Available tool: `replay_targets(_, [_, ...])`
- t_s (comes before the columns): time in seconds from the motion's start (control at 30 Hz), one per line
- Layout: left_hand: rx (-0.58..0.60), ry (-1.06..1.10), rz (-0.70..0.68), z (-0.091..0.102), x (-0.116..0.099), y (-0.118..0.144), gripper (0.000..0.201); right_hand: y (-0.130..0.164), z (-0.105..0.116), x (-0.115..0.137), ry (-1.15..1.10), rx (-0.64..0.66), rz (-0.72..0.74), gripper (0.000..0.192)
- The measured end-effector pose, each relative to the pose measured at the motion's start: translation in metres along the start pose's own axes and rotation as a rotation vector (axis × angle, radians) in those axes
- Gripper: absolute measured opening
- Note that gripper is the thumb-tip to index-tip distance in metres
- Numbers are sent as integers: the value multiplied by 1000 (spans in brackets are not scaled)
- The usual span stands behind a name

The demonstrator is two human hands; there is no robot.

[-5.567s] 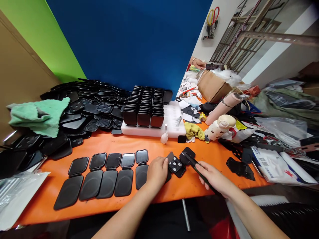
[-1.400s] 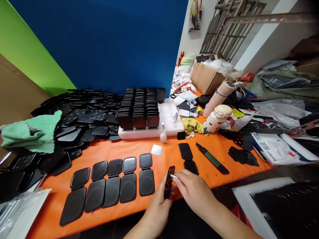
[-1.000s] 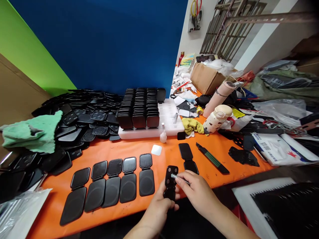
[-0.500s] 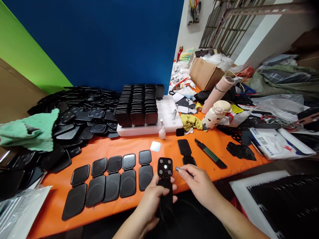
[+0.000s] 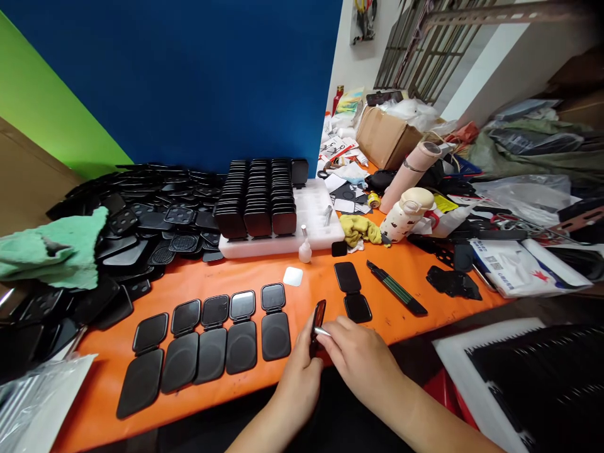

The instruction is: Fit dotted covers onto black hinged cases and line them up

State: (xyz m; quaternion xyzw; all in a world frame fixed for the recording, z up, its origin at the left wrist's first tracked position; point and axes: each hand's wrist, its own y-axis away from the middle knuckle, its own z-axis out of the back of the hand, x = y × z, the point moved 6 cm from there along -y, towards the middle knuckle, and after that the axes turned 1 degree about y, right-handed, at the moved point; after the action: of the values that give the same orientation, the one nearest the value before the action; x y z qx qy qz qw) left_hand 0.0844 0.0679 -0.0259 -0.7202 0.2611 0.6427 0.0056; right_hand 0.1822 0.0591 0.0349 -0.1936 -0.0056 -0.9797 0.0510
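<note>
My left hand (image 5: 302,377) pinches a black case (image 5: 318,326) edge-on, upright over the near table edge. My right hand (image 5: 361,358) is closed on a small metal pin (image 5: 323,331), its tip touching the case's side. Just left of my fingers lie rows of open cases (image 5: 212,343) on the orange table (image 5: 415,277). Beyond my right fingers lie another open case (image 5: 352,291) and a green-striped knife (image 5: 396,296). Farther right, printed papers (image 5: 519,274); their writing is too small to read.
</note>
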Motion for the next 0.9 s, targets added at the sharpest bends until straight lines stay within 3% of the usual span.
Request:
replay_targets(0.17, [39,20,27,2,0,-3,68,-1,-1,-11,-296,20,-77,20])
replay_targets(0.3, [59,115,221,-3,-4,1,74,0,-3,-19,-499,9,-132,21])
replay_targets(0.4, [24,254,345,-8,-6,7,78,2,-4,-21,-498,-28,-148,20])
replay_targets(0.57, [-20,391,398,-14,-5,10,66,3,-4,-19,-321,-87,-106,20])
replay_targets(0.67, [-40,383,359,-10,-1,5,53,2,-5,-16,-224,-76,-89,21])
replay_targets(0.83, [-137,283,72,7,-4,-8,37,-1,0,-12,-143,-74,-55,22])
replay_targets(0.9, [-150,276,23,11,-2,-10,35,-2,1,-12,-184,-73,-69,20])
